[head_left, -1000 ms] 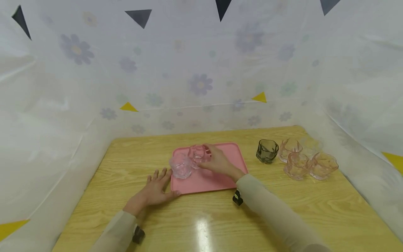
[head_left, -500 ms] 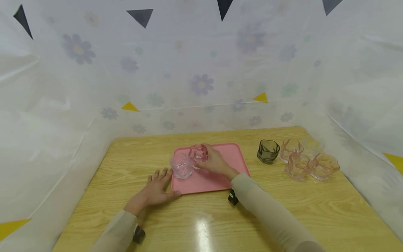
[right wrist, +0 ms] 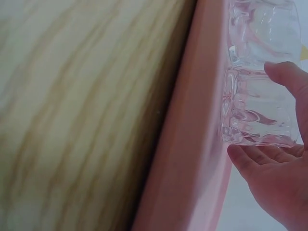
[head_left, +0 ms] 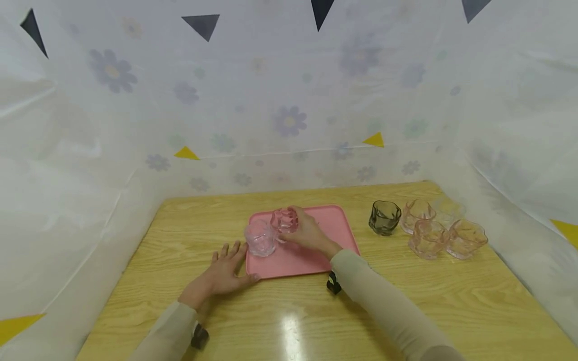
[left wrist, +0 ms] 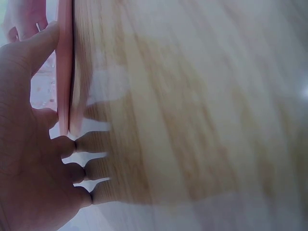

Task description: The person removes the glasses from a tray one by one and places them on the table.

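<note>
My right hand (head_left: 309, 234) grips a pink-tinted glass (head_left: 283, 219) standing on the pink tray (head_left: 291, 261), near its back left. In the right wrist view the thumb is at one side of this glass and the fingers at the other. A clear glass (head_left: 260, 241) stands right beside it, at the tray's left edge, and the two look to be touching. Fingers spread, my left hand (head_left: 221, 276) lies flat on the table at the tray's left side. Its thumb touches the tray's front left corner.
On the right of the wooden table (head_left: 289, 311) stand a dark grey glass (head_left: 385, 218) and several pale pink glasses (head_left: 426, 238), with a fainter clear one (head_left: 447, 210) behind. White sheeting (head_left: 289, 170) encloses the table at the back and sides.
The right hand has shifted slightly left with its wrist, its fingers closer round the pink-tinted glass. The left hand and the other glasses stay where they were.
</note>
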{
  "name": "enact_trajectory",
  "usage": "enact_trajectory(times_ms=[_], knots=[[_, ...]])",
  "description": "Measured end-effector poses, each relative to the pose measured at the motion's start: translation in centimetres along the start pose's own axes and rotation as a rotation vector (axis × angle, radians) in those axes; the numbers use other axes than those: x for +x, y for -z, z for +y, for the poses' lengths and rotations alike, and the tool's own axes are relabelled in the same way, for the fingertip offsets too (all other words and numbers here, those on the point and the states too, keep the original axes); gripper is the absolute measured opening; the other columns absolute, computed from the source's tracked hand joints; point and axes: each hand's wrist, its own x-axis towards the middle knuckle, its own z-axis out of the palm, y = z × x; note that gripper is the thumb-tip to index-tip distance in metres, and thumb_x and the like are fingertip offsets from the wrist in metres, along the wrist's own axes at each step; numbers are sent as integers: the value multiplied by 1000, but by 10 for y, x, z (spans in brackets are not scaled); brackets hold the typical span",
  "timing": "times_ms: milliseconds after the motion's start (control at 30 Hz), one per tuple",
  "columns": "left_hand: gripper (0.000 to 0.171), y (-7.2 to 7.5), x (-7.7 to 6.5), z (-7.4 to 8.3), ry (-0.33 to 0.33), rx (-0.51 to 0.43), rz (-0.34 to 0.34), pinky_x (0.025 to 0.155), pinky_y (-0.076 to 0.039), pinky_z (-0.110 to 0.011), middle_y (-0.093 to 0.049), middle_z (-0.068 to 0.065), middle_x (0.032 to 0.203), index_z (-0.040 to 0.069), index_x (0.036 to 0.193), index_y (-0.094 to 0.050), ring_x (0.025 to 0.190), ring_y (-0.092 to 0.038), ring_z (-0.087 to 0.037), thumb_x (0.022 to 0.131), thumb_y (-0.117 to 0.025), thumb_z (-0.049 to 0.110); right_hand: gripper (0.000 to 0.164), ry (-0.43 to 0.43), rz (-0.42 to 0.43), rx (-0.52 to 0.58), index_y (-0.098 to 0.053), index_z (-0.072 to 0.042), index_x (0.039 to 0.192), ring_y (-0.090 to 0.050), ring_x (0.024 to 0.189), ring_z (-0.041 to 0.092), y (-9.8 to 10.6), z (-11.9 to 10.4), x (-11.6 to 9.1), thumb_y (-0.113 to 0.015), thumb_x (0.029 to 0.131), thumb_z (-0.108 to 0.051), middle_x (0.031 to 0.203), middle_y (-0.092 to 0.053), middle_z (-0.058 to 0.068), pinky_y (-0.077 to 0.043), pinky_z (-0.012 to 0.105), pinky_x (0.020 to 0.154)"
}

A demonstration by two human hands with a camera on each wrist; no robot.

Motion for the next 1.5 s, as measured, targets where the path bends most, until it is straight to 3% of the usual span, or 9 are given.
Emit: enact_trajectory(times_ms=[433,633,967,1167,1500], knots=[[104,0,-2,3,-7,-11,-1,123,0,-79,-14,-30,173,4,168,-21,158,-3,-59,96,-60,68,92,-5,32,9,-43,-4,155,-59,135,36,-4,0,-1,-92,81,-27,147,-60,19,-51,52,113],[103,1,-2,3,-13,-12,-1,123,0,-79,-14,-30,172,5,168,-20,158,-2,-59,96,-60,68,95,-38,67,14,-42,-2,156,-60,134,38,5,-3,-6,-93,79,-27,146,-61,22,-52,53,112],[103,2,-1,1,-8,-3,-7,123,0,-79,-13,-29,173,6,169,-19,158,-1,-58,97,-59,68,99,-31,93,59,-38,-3,158,-65,123,36,41,1,-28,-92,79,-25,141,-62,22,-57,52,105],[103,2,-2,2,-14,-11,-4,123,0,-79,-13,-30,173,5,168,-19,158,-2,-59,97,-60,67,94,-37,155,14,-43,0,153,-66,110,36,68,15,-47,-92,78,-24,132,-64,24,-61,47,94],[103,3,-1,1,-12,-9,-4,123,0,-79,-13,-30,173,4,168,-19,158,-1,-59,97,-60,67,92,-67,201,-79,-42,-2,154,-68,107,36,112,35,-84,-90,83,-33,125,-68,25,-61,46,87]])
